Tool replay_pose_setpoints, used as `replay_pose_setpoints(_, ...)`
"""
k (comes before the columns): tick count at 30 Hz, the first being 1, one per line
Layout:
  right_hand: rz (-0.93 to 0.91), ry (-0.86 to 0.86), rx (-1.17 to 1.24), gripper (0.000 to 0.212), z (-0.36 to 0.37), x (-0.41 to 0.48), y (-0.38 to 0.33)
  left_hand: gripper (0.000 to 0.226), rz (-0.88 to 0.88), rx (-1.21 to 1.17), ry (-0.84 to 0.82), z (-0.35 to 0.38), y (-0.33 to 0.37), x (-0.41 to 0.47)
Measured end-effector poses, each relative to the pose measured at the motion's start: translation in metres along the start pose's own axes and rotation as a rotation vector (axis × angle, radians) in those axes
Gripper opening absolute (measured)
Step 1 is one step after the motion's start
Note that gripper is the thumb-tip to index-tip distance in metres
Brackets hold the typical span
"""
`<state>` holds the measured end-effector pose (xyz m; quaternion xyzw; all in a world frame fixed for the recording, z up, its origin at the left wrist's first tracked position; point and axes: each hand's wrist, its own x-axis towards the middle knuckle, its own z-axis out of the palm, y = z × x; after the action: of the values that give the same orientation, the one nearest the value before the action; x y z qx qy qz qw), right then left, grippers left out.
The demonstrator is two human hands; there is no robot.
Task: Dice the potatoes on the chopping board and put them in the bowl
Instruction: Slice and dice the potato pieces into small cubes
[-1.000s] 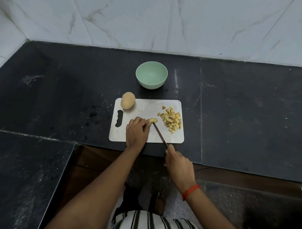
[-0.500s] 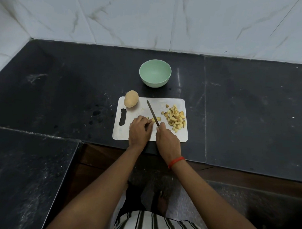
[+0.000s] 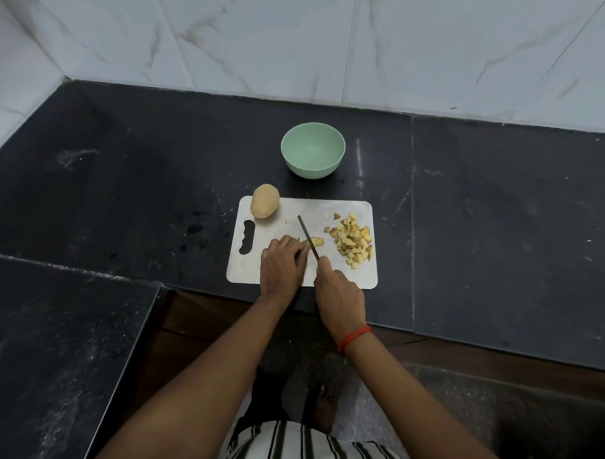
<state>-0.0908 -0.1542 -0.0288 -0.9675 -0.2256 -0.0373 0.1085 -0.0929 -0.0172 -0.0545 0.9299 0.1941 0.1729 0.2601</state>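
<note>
Left hand (image 3: pixel 283 263) lay curled, pressing a potato piece (image 3: pixel 316 242) onto the chopping board (image 3: pixel 329 209). Right hand (image 3: pixel 340 296) was closed round the knife (image 3: pixel 308 237) — blade across that piece. Diced pile (image 3: pixel 354 239) lay right; whole potato (image 3: pixel 264 200) at the board's far-left corner — bowl (image 3: pixel 312 150) stood on the surface beyond.

Both forearms are bare, a red-orange thread band (image 3: pixel 354 337) circles the right wrist, and a black-and-white vertically striped garment (image 3: pixel 307 447) covers the torso.
</note>
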Motion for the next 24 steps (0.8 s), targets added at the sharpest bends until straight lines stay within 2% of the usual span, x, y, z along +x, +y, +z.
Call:
replay_pose_setpoints(5, 0.027, -0.073, 0.067, 0.015, -0.003, -0.044, 0.019, 0.021, -0.007, 0.016, 0.001, 0.001, 0.0, 0.001)
replay_pose_setpoints(7, 0.048, -0.052, 0.1, 0.018, -0.006, -0.056, 0.025, 0.021, -0.014, 0.014, -0.004, 0.002, -0.001, 0.001)
replay_pose_setpoints(10, 0.081, -0.112, 0.135, 0.014, -0.012, -0.071, 0.029, 0.017, 0.0, 0.009, -0.01, 0.002, -0.003, 0.0)
replay_pose_setpoints(13, 0.094, -0.042, 0.196, 0.019, -0.015, -0.077, 0.03, 0.018, 0.001, -0.061, -0.003, -0.001, -0.004, -0.001)
replay_pose_setpoints(15, 0.083, 0.022, 0.228, 0.021, -0.016, -0.068, 0.026, 0.019, 0.0, -0.095, -0.008, -0.003, -0.005, -0.002)
replay_pose_setpoints(19, 0.072, 0.004, 0.232, 0.018, -0.009, -0.03, 0.012, 0.01, -0.003, -0.142, -0.018, -0.006, -0.008, -0.004)
replay_pose_setpoints(24, 0.047, -0.024, 0.24, 0.016, 0.007, 0.007, -0.007, 0.012, -0.008, -0.131, -0.014, -0.006, -0.006, -0.004)
